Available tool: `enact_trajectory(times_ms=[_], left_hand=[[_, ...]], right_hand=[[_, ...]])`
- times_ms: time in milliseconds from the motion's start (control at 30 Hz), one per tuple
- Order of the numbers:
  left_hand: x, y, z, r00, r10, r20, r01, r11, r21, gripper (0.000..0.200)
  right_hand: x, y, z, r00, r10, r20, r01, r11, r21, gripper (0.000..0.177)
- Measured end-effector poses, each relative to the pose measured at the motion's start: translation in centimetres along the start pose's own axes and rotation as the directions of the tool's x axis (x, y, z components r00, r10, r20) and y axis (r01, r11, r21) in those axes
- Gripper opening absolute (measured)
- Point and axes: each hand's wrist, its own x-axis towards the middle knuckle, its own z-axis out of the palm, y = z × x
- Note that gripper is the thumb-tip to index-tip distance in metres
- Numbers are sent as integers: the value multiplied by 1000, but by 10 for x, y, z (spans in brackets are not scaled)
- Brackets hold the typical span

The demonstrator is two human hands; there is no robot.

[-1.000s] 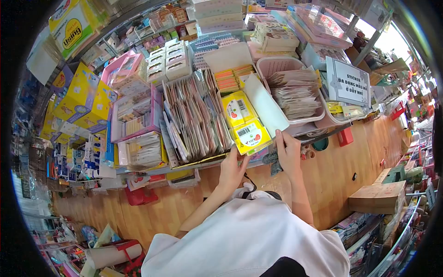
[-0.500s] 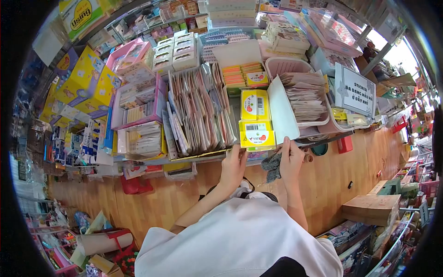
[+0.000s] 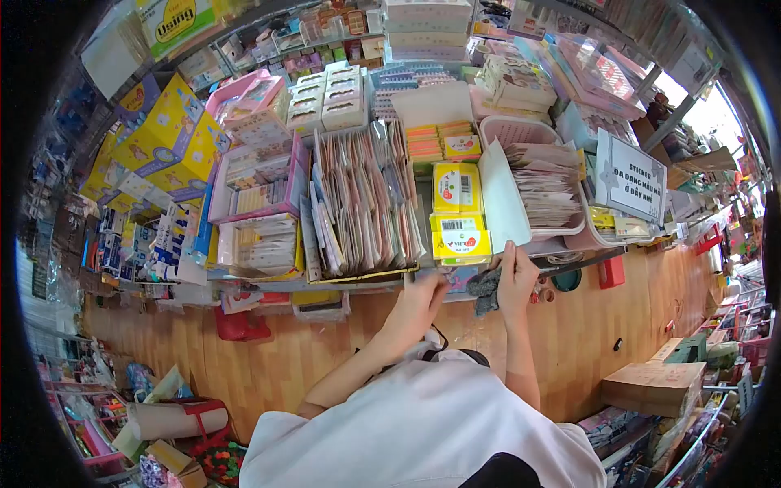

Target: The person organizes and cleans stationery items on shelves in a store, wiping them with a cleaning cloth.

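In the head view, a white box with yellow Viet Loi packs (image 3: 457,187) in it stands at the table's front edge. Its white side flap (image 3: 503,199) leans outward to the right. My right hand (image 3: 516,281) is closed, with thumb and forefinger at the flap's lower corner and a grey cloth (image 3: 486,291) hanging from its inner side. My left hand (image 3: 419,301) is just below the box's front edge, its fingers bent and smeared by motion. Left of the box is a bin of upright sticker packets (image 3: 366,199).
A white basket of packets (image 3: 543,187) and a lettered sign (image 3: 630,179) stand to the right. Pink-edged trays (image 3: 256,179) and yellow boxes (image 3: 167,138) fill the left. A cardboard box (image 3: 655,386) lies on the wooden floor (image 3: 569,350) behind at right.
My left hand has come off the box's front left corner and moved down and slightly right. My right hand stays at the flap with the cloth. The view has shifted slightly.
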Motion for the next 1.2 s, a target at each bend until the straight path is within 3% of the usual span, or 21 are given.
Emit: enact_trajectory(times_ms=[133,233,300,367,433,500,567,633,733,833,867,967,1100,1200], left_hand=[[-16,48,-69,935,-89,345,130,987,-97,22],[-5,83,-122,951,-19,308,-24,990,136,24],[15,88,-139,971,197,135,-217,963,159,25],[56,86,-147,873,488,8,-465,827,317,27],[103,81,-146,780,625,-4,-575,720,388,25],[146,73,-137,801,586,122,-575,696,429,22],[198,40,-117,766,530,364,-636,549,542,25],[228,22,-92,816,302,494,-578,468,669,33],[242,-4,-69,806,379,455,-534,133,835,41],[258,-16,-61,807,389,445,-536,166,828,35],[260,-19,-60,814,320,485,-559,207,803,41],[260,-52,-56,715,502,486,-592,65,803,51],[255,-34,-64,782,295,548,-622,318,716,46],[239,-21,-56,824,235,516,-565,280,776,43]], right_hand=[[-10,0,-4,1000,-16,-2,16,1000,17,36],[-18,-2,-7,1000,1,-9,-1,999,34,35],[-23,-1,-7,1000,23,-20,-22,997,73,36],[-24,-1,-9,999,26,-23,-24,997,68,35],[-25,0,-8,999,10,-33,-8,998,67,35],[-24,6,-7,998,-27,-51,31,997,65,34],[-24,2,-8,998,-46,-46,48,998,38,31],[-24,0,-9,998,-40,-40,41,999,27,30],[-25,-7,-11,999,-19,-34,19,1000,18,31],[-25,-5,-11,998,-32,-48,32,999,10,32],[-25,-1,-10,997,-47,-57,49,998,36,31],[-24,-4,-10,997,-55,-52,57,998,24,31],[-26,0,-8,998,-39,-49,42,998,51,30],[-25,4,-8,998,-42,-47,44,997,59,30]])
